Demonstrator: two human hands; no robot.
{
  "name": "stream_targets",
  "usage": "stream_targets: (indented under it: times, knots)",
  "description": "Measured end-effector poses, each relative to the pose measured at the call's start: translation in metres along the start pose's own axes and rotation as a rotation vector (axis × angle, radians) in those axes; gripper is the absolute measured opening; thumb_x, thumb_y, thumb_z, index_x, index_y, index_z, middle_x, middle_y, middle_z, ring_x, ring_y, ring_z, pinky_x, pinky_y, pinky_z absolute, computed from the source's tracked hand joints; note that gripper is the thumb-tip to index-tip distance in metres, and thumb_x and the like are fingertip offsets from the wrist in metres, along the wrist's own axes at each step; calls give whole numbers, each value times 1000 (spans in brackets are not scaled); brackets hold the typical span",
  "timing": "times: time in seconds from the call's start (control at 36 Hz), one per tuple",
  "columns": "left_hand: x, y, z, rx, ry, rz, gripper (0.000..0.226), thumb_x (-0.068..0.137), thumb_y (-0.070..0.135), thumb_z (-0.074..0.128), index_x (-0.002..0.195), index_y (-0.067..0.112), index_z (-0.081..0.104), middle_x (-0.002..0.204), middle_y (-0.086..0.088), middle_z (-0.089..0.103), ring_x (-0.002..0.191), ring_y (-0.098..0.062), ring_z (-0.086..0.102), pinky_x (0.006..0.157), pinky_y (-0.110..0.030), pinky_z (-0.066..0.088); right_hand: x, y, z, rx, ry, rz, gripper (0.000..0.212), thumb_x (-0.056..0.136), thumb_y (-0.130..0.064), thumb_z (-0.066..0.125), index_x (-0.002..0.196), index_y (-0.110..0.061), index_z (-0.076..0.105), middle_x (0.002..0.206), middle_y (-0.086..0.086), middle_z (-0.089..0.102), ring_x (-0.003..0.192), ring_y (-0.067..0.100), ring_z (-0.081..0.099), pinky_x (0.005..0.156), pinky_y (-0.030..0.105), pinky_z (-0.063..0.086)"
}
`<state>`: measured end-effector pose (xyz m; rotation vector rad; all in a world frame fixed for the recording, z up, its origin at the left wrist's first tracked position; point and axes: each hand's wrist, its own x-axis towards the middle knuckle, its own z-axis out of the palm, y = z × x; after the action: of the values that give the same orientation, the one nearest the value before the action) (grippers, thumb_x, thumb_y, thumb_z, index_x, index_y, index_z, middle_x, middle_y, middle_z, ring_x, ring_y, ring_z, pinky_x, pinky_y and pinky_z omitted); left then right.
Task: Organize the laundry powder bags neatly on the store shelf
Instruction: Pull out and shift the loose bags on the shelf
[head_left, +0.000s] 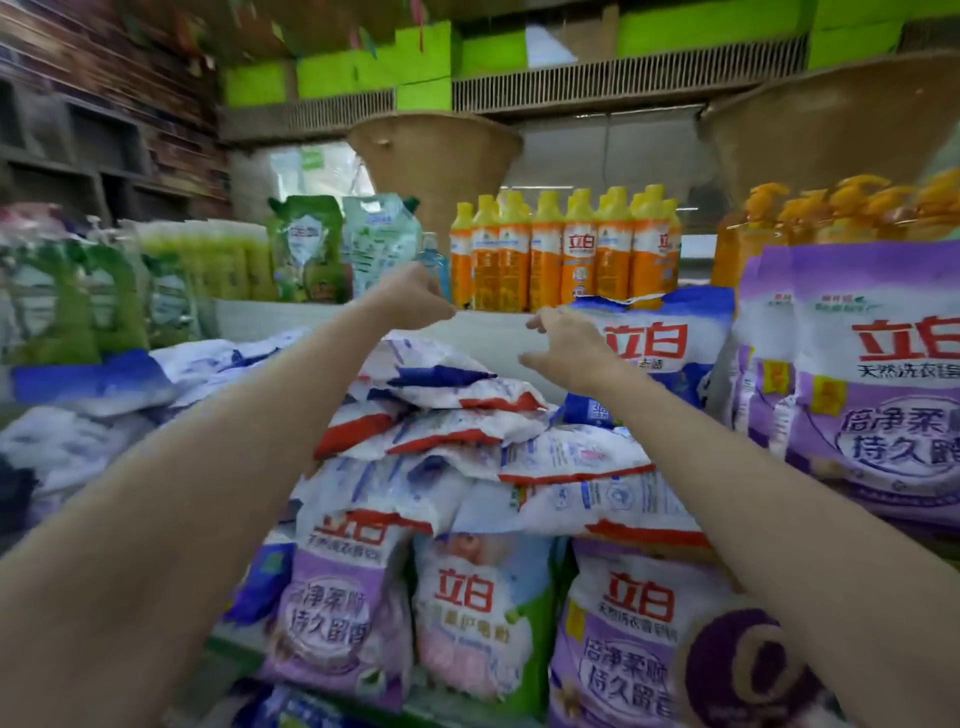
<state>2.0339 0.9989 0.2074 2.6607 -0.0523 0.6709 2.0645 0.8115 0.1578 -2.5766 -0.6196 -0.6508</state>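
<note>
A heap of white laundry powder bags with red and blue print (457, 410) lies flat across the middle of the shelf. Both my arms reach over it. My left hand (415, 299) hovers above the top bag with its fingers curled and nothing in them. My right hand (566, 345) is spread with loose fingers, just in front of an upright blue and white bag (660, 343); whether it touches that bag is unclear. Purple bags (878, 384) stand upright at the right. More purple, pink and green bags (472, 618) stand in a row on the shelf below.
Orange detergent bottles (561, 254) line the raised back ledge, with pump bottles (810, 218) further right. Green refill pouches (311, 249) and green bottles stand at back left. Blue and white bags (88, 415) lie scattered at the left. Woven baskets hang overhead.
</note>
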Motion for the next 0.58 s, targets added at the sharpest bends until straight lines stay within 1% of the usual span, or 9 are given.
stream_targets:
  times: [0.08, 0.17, 0.22, 0.31, 0.36, 0.42, 0.47, 0.53, 0.58]
  knots:
    - [-10, -23, -20, 35, 20, -39, 31, 90, 24, 59, 102, -2, 68, 95, -11, 58, 89, -21, 51, 75, -28, 38, -1, -29, 4, 10, -65, -103, 52, 90, -30, 61, 135, -12, 43, 139, 10, 40, 128, 25, 39, 102, 33, 35]
    - [-21, -41, -35, 54, 31, -75, 30, 90, 23, 57, 103, -1, 69, 100, -15, 63, 89, -22, 53, 76, -28, 41, 0, -51, 15, 2, -128, -173, 53, 90, -32, 61, 137, -15, 42, 142, 8, 39, 133, 23, 34, 106, 33, 32]
    - [-27, -51, -41, 65, 36, -96, 30, 91, 22, 56, 106, 0, 69, 104, -14, 65, 92, -23, 55, 80, -29, 43, 2, -61, 25, -24, -132, -202, 51, 90, -31, 60, 136, -18, 43, 143, 8, 40, 133, 23, 34, 108, 36, 33]
    - [-37, -67, -46, 41, 52, -113, 29, 91, 18, 55, 107, 0, 69, 111, -16, 65, 106, -29, 58, 89, -31, 44, 10, -71, 41, -80, -158, -196, 49, 92, -25, 56, 139, -21, 41, 142, 7, 40, 132, 27, 35, 106, 42, 36]
    - [-42, -76, -48, 22, 70, -114, 28, 92, 16, 53, 107, -1, 69, 118, -18, 63, 111, -29, 57, 91, -30, 44, 17, -76, 50, -107, -165, -185, 50, 91, -22, 55, 139, -23, 41, 142, 6, 41, 130, 30, 37, 105, 44, 37]
    - [-47, -85, -50, 7, 77, -123, 28, 93, 16, 53, 109, 0, 68, 116, -16, 62, 105, -25, 56, 89, -29, 43, 23, -79, 57, -97, -156, -172, 51, 90, -28, 56, 138, -24, 42, 142, 6, 44, 129, 30, 41, 105, 43, 38]
    - [-49, -94, -50, 5, 74, -121, 30, 94, 21, 52, 108, 0, 68, 101, -10, 60, 94, -20, 53, 79, -26, 40, 30, -80, 64, -77, -160, -149, 55, 89, -38, 57, 140, -25, 41, 143, 4, 45, 129, 29, 44, 106, 42, 38]
    - [-49, -103, -50, -26, 60, -122, 27, 95, 23, 51, 99, 3, 68, 92, -8, 55, 77, -17, 50, 66, -24, 38, 36, -80, 73, -70, -160, -128, 61, 86, -42, 60, 141, -26, 38, 145, 3, 43, 130, 28, 44, 107, 40, 38]
    - [-47, -110, -49, -74, 58, -128, 21, 95, 24, 51, 90, 9, 64, 87, -9, 55, 62, -14, 45, 57, -24, 37, 38, -82, 76, -114, -140, -113, 57, 86, -40, 59, 138, -26, 41, 143, 3, 47, 126, 26, 48, 102, 34, 41]
